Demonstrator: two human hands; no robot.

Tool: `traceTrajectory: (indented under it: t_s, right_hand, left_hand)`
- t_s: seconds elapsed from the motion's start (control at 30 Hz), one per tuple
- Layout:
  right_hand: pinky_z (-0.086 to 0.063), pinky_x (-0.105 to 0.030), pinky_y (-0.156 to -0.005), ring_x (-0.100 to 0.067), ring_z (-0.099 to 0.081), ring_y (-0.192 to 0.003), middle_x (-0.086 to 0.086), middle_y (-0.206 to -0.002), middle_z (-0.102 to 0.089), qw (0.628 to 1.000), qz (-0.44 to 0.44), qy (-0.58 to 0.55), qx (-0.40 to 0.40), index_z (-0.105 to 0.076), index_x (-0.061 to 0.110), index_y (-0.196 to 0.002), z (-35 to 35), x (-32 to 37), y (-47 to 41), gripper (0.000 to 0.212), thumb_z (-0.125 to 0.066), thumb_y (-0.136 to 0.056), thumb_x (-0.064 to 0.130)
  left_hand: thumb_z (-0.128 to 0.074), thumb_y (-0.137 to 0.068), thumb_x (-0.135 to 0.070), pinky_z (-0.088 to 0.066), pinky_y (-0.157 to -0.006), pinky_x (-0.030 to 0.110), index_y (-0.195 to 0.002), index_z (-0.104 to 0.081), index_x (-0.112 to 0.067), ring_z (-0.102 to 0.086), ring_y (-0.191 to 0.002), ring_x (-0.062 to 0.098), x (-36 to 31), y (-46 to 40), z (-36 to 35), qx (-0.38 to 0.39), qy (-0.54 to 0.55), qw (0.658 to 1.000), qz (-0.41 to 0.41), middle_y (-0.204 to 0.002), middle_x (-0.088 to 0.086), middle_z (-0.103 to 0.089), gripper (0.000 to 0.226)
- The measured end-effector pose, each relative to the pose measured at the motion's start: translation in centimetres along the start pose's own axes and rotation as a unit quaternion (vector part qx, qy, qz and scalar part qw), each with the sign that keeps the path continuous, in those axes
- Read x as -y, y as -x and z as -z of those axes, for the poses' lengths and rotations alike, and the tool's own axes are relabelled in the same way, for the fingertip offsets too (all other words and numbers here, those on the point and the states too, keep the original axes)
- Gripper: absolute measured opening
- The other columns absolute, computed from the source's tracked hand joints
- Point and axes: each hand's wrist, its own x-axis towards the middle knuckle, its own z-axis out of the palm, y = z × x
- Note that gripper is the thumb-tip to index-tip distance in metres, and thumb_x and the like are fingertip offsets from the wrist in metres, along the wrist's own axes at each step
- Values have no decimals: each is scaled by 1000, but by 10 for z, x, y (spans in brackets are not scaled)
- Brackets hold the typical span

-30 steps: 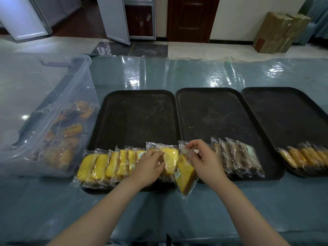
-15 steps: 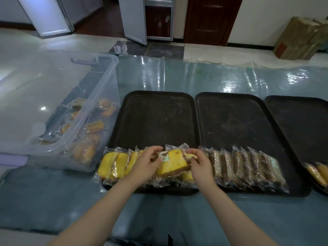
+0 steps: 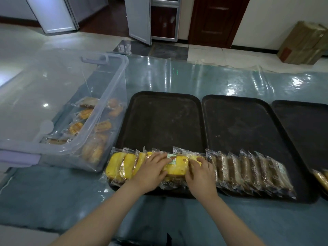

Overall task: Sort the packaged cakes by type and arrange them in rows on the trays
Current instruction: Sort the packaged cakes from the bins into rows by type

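Note:
A row of yellow packaged cakes [image 3: 122, 166] lies along the near edge of the left black tray [image 3: 159, 118]. One yellow cake packet [image 3: 177, 165] lies flat across the right end of that row. My left hand [image 3: 150, 170] rests on the row with its fingers reaching onto this packet's left end. My right hand [image 3: 199, 172] presses the packet's right end with curled fingertips. A row of brown packaged cakes [image 3: 248, 172] fills the near edge of the middle tray [image 3: 239, 125].
A clear plastic bin [image 3: 99, 96] with several loose packaged cakes stands left of the trays. A third tray [image 3: 305, 125] at the right holds golden cakes [image 3: 322, 178] at the frame edge. Cardboard boxes [image 3: 305, 43] sit on the floor beyond the table.
The yellow packet held upright in my right hand has been turned and laid flat on the row's right end. Both hands have come down onto it. The view shifted left.

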Motion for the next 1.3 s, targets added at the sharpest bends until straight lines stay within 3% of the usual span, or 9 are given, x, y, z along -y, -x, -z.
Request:
traceTrajectory:
  t_s: [0.1, 0.27, 0.47, 0.7, 0.87, 1.13, 1.23, 1.3]
  right_hand:
    - [-40, -51, -105, -37, -44, -126, -18, -141, -50, 999, 0, 41, 12, -66, 11, -123, 3, 6, -5, 38, -66, -88, 27]
    - [-28, -46, -117, -30, -26, -142, -13, -155, -32, 999, -8, 11, 44, -49, 12, -140, 20, 22, -17, 51, -59, -92, 26]
    - [-30, -44, -116, -24, -27, -141, -6, -150, -39, 999, 26, -31, 18, -47, 14, -142, 49, 62, -42, 52, -61, -94, 28]
    - [-31, -36, -114, -20, -34, -137, 0, -141, -49, 992, 61, -113, -15, -49, 16, -140, 87, 137, -81, 48, -61, -94, 22]
    - [-35, -39, -113, -23, -43, -133, -3, -137, -54, 986, 94, -136, -38, -52, 14, -137, 95, 200, -111, 45, -61, -93, 20]
    - [-27, -20, -102, -16, -34, -139, 2, -144, -47, 979, 141, -148, -7, -47, 19, -140, 82, 299, -144, 45, -55, -95, 17]
    - [-33, -24, -96, -21, -39, -133, -1, -142, -47, 977, 166, -129, 25, -48, 17, -137, 71, 331, -155, 44, -54, -94, 13]
    - [-32, -29, -104, -23, -34, -137, -5, -144, -44, 978, 178, -94, 57, -46, 15, -139, 59, 349, -163, 46, -53, -94, 14]
  left_hand:
    - [-51, -99, -33, -17, -121, 39, -147, -39, -30, -16, -148, 16, -1, -2, 5, 2, -23, 1000, -5, -158, -8, -28, 50]
    - [-52, -98, -35, -16, -122, 37, -148, -37, -28, -15, -148, 17, -6, -9, 29, -9, 13, 1000, 16, -159, -5, -27, 53]
    - [-55, -96, -32, -19, -121, 36, -150, -34, -24, -18, -147, 16, -18, -24, 99, -44, 52, 998, 3, -157, -3, -29, 58]
    - [-49, -97, -17, -18, -121, 38, -151, -32, -21, -19, -147, 19, -22, -44, 194, -105, 3, 993, -50, -158, 0, -28, 56]
    - [-51, -94, -16, -25, -118, 43, -148, -37, -18, -27, -143, 25, 22, -48, 246, -122, -25, 991, -39, -154, 4, -34, 55]
    - [-53, -98, -29, -26, -117, 39, -148, -37, -24, -27, -144, 20, 122, -28, 309, -128, -8, 992, 18, -155, -1, -34, 52]
    - [-54, -98, -30, -28, -116, 39, -148, -37, -23, -29, -144, 20, 164, -24, 322, -100, 10, 994, 39, -155, 0, -35, 53]
    - [-55, -99, -29, -28, -116, 37, -148, -37, -20, -31, -143, 22, 192, -20, 326, -62, 6, 996, 57, -155, 2, -35, 53]
